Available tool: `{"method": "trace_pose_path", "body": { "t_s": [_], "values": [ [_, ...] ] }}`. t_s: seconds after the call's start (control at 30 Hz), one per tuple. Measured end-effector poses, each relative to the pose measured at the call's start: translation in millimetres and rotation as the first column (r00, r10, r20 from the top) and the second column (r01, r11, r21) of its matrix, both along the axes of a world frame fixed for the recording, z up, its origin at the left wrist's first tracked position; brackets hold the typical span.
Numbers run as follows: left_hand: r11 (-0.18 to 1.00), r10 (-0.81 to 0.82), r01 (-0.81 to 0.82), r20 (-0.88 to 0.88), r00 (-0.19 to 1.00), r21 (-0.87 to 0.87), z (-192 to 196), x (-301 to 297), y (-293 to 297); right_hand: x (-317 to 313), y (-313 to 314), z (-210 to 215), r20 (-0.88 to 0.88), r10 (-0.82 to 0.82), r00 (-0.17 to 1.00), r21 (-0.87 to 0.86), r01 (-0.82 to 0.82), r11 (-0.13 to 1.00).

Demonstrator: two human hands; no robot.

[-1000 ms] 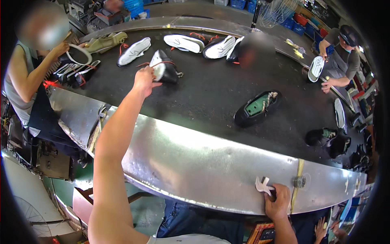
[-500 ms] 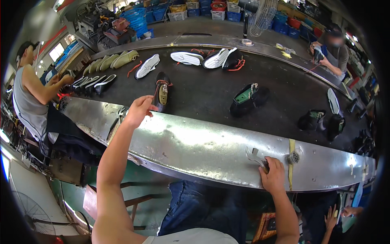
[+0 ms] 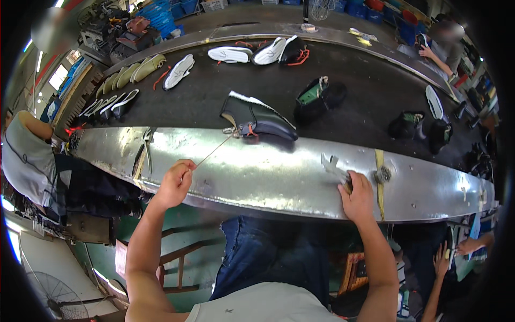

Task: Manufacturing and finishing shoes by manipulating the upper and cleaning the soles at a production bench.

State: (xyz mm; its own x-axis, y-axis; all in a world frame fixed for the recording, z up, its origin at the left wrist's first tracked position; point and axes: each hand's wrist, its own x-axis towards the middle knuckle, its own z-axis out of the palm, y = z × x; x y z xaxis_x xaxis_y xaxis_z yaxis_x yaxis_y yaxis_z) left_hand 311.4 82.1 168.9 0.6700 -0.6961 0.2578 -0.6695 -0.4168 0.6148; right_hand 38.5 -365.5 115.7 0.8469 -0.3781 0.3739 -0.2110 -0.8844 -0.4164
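Shiny metal ledge (image 3: 257,177) mid-frame: left hand (image 3: 174,183) pinches a thin hook (image 3: 214,150) snagging the black shoe (image 3: 257,117); pull steady, I'd say. Right hand (image 3: 355,194) grips a tool (image 3: 335,167).

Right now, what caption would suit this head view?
Left hand pulls a black shoe by its lace across the metal ledge; right hand grips a tool.

Bright daylight from windows (image 3: 63,75) at upper left floods the scene, throwing hard glare off the metal ledge (image 3: 279,177) and soft sheen on the black shoe (image 3: 257,115). The dark belt (image 3: 214,102) soaks up light; space under the ledge falls into shadow. Fisheye distortion bows straight edges, a black vignette rings the frame, and far corners are soft.
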Motion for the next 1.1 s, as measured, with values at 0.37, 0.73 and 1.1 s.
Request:
{"method": "trace_pose_path", "body": {
  "t_s": [0.37,0.73,1.1],
  "values": [
    [0.905,0.425,-0.416,-0.141,0.894,0.091,-26,16,86,-6,1,-8,0.041,-0.017,0.999,-0.071,0.02,0.997],
    [0.847,0.474,-0.495,-0.146,0.868,-0.191,-13,-28,1,-8,6,-12,0.022,-0.071,0.997,-0.086,0.073,0.994],
    [0.904,0.012,-0.156,-0.342,0.94,-0.399,-72,-197,33,-91,111,-14,0.169,-0.09,0.982,0.198,0.055,0.979]
  ]
}}
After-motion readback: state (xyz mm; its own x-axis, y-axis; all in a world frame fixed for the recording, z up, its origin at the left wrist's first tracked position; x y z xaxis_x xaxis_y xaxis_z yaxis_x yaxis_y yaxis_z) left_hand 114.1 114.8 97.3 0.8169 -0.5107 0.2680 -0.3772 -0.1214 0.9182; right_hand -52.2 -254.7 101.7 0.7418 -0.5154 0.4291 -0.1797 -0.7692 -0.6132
